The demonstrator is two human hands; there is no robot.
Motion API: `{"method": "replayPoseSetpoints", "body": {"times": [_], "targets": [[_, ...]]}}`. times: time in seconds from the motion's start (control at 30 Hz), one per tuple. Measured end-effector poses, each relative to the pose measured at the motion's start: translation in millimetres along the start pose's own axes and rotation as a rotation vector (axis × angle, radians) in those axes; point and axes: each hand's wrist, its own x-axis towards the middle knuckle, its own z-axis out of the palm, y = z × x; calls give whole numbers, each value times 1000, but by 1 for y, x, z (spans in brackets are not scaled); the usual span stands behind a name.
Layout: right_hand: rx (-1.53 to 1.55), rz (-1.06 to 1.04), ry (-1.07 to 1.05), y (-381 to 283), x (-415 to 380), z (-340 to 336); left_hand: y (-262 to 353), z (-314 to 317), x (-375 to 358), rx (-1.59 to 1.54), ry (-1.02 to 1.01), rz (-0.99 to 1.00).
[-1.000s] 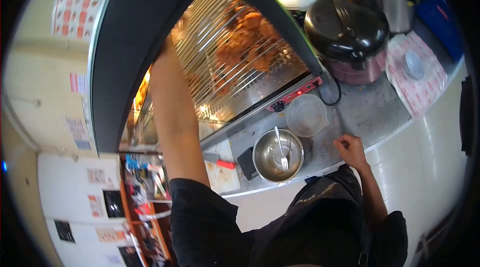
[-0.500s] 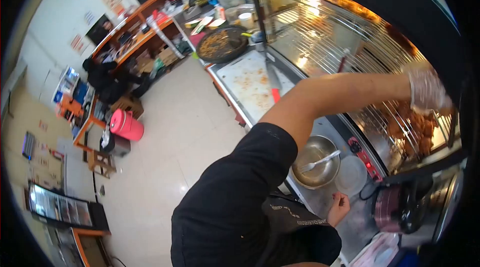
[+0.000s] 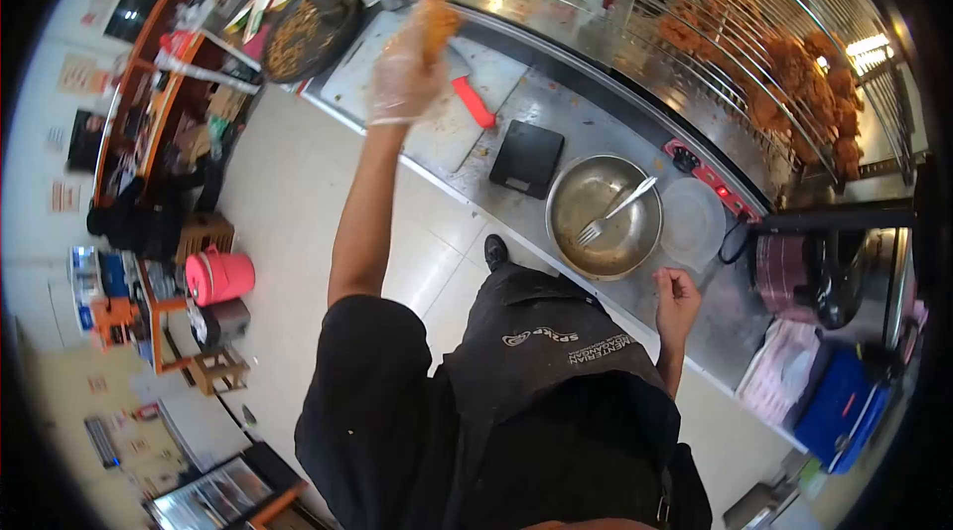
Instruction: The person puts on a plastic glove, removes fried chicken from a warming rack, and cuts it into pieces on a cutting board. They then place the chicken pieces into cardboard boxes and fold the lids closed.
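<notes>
My left hand (image 3: 405, 83), in a clear plastic glove, grips a piece of fried chicken (image 3: 438, 24) above the white cutting board (image 3: 427, 138). Beneath and beside it lies a knife with a red handle (image 3: 474, 102); the hand partly covers its blade. My bare right hand (image 3: 677, 300) hangs at the counter's front edge, fingers curled in, with nothing visible in them. Close to it are a metal bowl (image 3: 564, 232) with a fork (image 3: 617, 211) inside and a translucent round lid (image 3: 694, 224). A flat black kitchen scale (image 3: 527, 159) sits between board and bowl.
A heated display cabinet (image 3: 695, 128) with wire racks holds more fried chicken (image 3: 784, 83). A large dark pan (image 3: 313, 29) with crumbs stands past the board. At right are a maroon appliance (image 3: 791, 272) and a blue bag (image 3: 844, 406). A person in black (image 3: 144, 217) is far left.
My left hand has come out of the cabinet and swung left over the cutting board, now with fried chicken in it. The view has turned, bringing the scale into sight. My right hand stays near the bowl.
</notes>
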Motion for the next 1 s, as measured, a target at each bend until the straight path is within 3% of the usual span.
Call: {"method": "replayPoseSetpoints", "body": {"times": [0.03,0.07,0.13,0.2,0.33,0.43,0.5,0.57,0.63,0.73,0.83,0.87,0.93,1.0], "targets": [[2,-19,8,-1,-2,4,-32,-3,-3,-45,-6,70],[-1,1,15,-3,-4,8,-65,10,-20,14,-13,-107],[-6,18,28,-7,-3,13,-123,44,-54,157,-87,-213],[-16,11,41,-12,-5,19,-173,95,-109,351,-306,-327],[-14,-24,62,-23,-2,22,-98,62,-60,488,-598,-438],[-65,-58,125,-26,-14,15,-80,72,-33,453,-419,-350],[-68,-92,192,-28,-7,11,-22,64,0,327,-350,-290],[-19,-64,197,-27,-18,4,65,23,33,-85,-454,-189],[-14,-80,232,-35,-20,-3,151,-8,50,-433,-473,-9],[13,-170,276,-34,-24,-12,228,-10,77,-499,-201,512],[59,-153,308,-26,-33,-19,300,-1,137,-320,163,804],[83,-117,332,-25,-37,-20,318,6,155,-171,316,834],[129,-98,352,-15,-44,-23,343,17,192,215,14,461],[150,-83,380,-6,-53,-28,342,26,229,-60,-85,549]]}}
